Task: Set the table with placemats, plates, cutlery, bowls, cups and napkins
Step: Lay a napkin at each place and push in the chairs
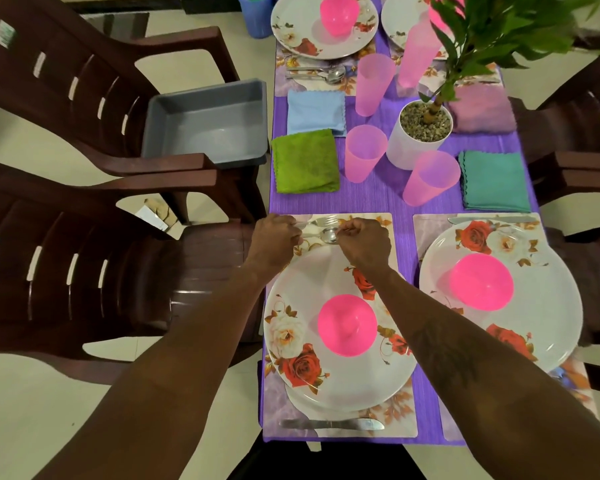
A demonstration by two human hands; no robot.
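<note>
Head view. Noted at the far edge of the near-left placemat (384, 224): a steel fork (323, 221) and a steel spoon (328, 234), side by side, just beyond the plate (312, 271), handles to the left, tines and spoon bowl to the right. Both shiny and plain, fork on the far side, spoon on the near side, close together; touching or not, cannot tell. Left hand (274, 239): knuckles up, fingers curled tight over the handle end of the fork, spoon handle running in under the same fingers. Right hand (365, 242): also knuckles up, fingers curled in, thumb and forefinger pinched together at the tip of the spoon bowl, with no spread between the fingers. Both forearms stretched across the plate, either side of a pink bowl (347, 325) standing upright in the plate's middle. White plate with red and cream roses round its rim. Knife (333, 424) flat along the near edge of the same placemat, well apart from both hands. Beyond the fork, on the purple cloth (371, 199): a folded green napkin (305, 162) and a pink cup (364, 152), upright.
</note>
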